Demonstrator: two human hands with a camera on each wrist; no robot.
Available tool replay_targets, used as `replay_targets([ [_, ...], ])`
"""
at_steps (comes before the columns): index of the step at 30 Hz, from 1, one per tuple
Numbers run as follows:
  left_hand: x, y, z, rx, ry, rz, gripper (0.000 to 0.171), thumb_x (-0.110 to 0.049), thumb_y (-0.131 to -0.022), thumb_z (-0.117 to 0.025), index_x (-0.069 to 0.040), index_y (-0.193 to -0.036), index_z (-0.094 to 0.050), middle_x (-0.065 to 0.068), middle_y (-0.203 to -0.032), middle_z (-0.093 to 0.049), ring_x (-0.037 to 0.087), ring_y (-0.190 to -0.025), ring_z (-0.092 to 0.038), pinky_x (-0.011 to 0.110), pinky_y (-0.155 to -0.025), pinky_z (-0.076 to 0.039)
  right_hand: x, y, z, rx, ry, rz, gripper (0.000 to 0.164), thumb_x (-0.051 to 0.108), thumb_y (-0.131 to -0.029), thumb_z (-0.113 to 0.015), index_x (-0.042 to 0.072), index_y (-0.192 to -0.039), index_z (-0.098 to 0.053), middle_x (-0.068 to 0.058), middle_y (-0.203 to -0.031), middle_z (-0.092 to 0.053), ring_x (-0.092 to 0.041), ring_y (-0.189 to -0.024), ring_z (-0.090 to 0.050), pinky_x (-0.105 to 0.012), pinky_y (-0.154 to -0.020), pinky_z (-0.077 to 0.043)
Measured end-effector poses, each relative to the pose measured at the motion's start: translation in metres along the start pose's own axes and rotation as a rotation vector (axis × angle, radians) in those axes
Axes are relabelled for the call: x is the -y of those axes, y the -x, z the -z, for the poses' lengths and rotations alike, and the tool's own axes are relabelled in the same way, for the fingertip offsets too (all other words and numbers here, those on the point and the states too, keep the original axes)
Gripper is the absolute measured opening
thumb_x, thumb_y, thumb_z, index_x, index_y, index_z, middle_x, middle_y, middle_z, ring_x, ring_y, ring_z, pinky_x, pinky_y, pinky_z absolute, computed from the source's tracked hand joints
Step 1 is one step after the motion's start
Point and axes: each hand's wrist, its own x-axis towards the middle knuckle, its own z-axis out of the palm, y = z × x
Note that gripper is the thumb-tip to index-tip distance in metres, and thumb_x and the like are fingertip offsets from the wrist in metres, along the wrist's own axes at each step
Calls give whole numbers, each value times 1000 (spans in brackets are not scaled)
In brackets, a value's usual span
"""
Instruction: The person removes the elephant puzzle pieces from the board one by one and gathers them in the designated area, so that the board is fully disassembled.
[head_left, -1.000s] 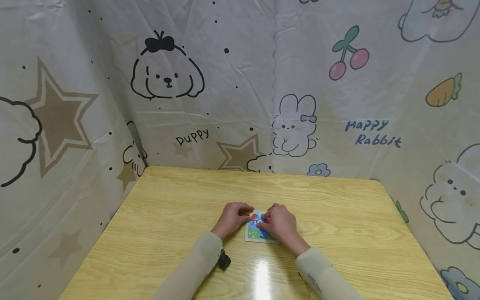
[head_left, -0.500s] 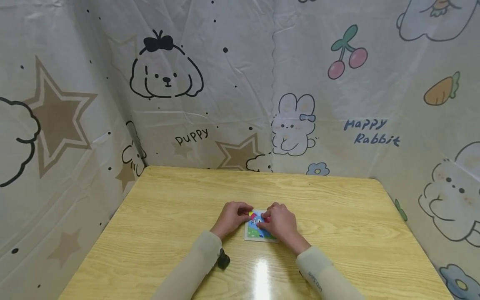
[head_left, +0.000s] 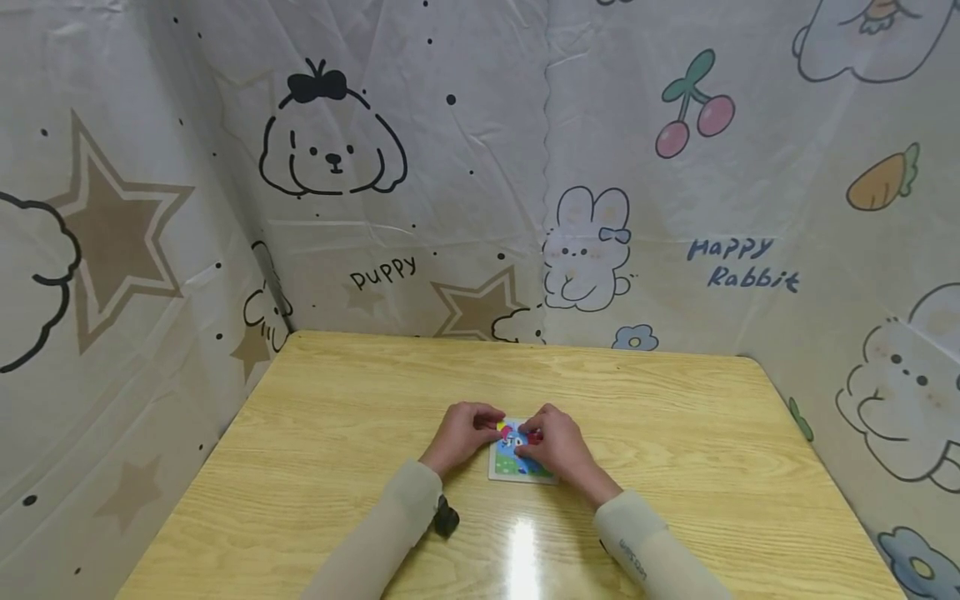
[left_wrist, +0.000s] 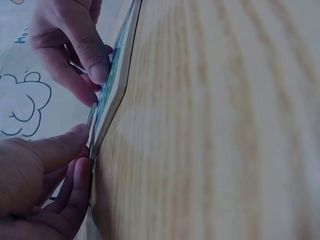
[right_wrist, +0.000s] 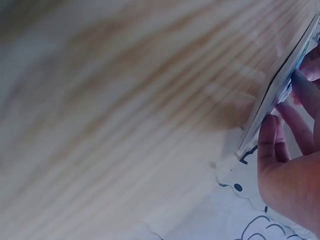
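A small square jigsaw puzzle (head_left: 510, 468) with a bright blue, green and red picture and a pale border lies flat on the table. My left hand (head_left: 459, 437) is at its upper left corner, thumb and fingers pinching the edge of a thin puzzle piece (left_wrist: 91, 121) that stands slightly proud of the board in the left wrist view. Over the right half is my right hand (head_left: 561, 446). Its thumb (left_wrist: 100, 73) and index finger come down on the picture, with a red patch showing between them. The right hand covers the puzzle's right side.
The wooden table (head_left: 360, 392) spreads around the puzzle on all sides. A patterned cloth (head_left: 480, 167) hangs behind it and along both sides. A black wrist device (head_left: 446, 518) sits at the left sleeve.
The right index finger has shifted slightly, and more of the red patch shows beside it. The left hand stays at the corner, and the puzzle keeps its place.
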Motion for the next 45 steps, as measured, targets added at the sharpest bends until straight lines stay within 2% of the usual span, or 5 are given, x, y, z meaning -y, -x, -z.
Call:
replay_targets([
  [13, 2, 2, 3, 5, 33, 19, 27, -10, -93, -78, -7, -120, -77, 6, -117, -77, 13, -97, -72, 29, -87, -61, -3, -3, -2, 6, -50, -19, 29, 20, -79, -92, 10, -104, -83, -2, -94, -61, -15, -80, -52, -29, -71, -45],
  [28, 4, 1, 6, 9, 36, -6, 28, -11, -93, -78, -6, -120, -76, 6, -116, -77, 12, -97, -72, 30, -87, -61, -2, -3, -3, 7, -42, -6, 30, 20, -79, -92, 8, -104, -83, -3, -94, -60, -15, -79, -52, -29, -71, -46],
  [33, 4, -1, 13, -14, 36, 0, 29, -10, -91, -79, -7, -120, -77, 4, -115, -77, 11, -95, -71, 29, -87, -60, -3, -3, -2, 12, -42, -14, 31, 20, -79, -92, 8, -105, -82, -3, -95, -60, -16, -80, -51, -30, -72, -45],
  [39, 5, -6, 26, -43, 46, -13, 29, -6, -91, -78, -3, -120, -76, 8, -115, -77, 14, -95, -70, 28, -87, -60, -4, -3, -2, 21, -34, -33, 30, 21, -79, -92, 10, -105, -82, -3, -96, -60, -16, -81, -52, -30, -74, -45],
  [45, 10, -11, 41, -103, 55, 1, 29, -5, -90, -79, -1, -118, -76, 11, -113, -77, 17, -95, -71, 31, -89, -60, -5, -3, -2, 24, -37, -42, 31, 21, -78, -92, 10, -105, -82, -2, -98, -61, -16, -83, -53, -31, -75, -47],
])
